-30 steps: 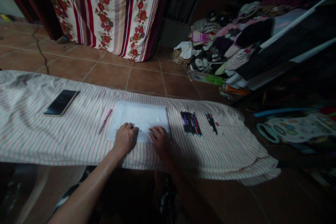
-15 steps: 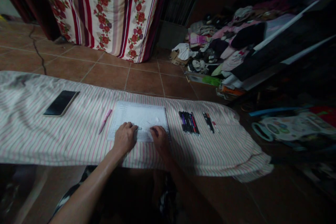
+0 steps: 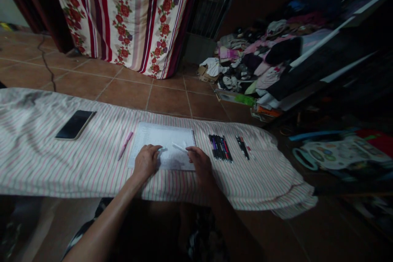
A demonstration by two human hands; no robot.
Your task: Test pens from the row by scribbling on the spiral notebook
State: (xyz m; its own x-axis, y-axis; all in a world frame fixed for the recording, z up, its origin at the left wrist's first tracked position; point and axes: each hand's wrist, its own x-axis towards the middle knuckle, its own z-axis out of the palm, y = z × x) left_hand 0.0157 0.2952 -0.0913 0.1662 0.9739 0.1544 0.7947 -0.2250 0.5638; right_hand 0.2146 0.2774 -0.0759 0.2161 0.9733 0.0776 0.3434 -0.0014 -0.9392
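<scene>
1. Rightward goes the right hand [image 3: 201, 163] since the earlier frames, away from the left hand [image 3: 146, 161]. The gap between them on the notebook [image 3: 164, 136] has widened, and the white pen [image 3: 179, 147] now shows in that gap.
2. The white pen lies low and slanted over the notebook's lower half. Its right end is pinched in the right hand's fingertips [image 3: 192, 153], and the rest of that hand is curled.
3. The left hand is a loose fist with its knuckles on the page. A small pale bit [image 3: 161, 149] sits at its fingertips, too small to tell whether it is gripped.
4. Done well, I judge, the left hand keeps the page pinned flat on the soft striped tabletop [image 3: 61, 159]. The right hand keeps a light pinch near the pen's end, so the tip stays free and in sight.
5. Both forearms come in from the near edge. The left one is long and straight, the right one shorter, with its wrist bent slightly outward.
6. A pink pen [image 3: 125, 145] lies just left of the notebook, with a phone [image 3: 75, 125] farther left. A row of pens [image 3: 220, 147] lies to the right, with a few more pens [image 3: 242, 147] beyond it.
7. Clothes [image 3: 254, 65] are heaped on the floor behind the tabletop.
</scene>
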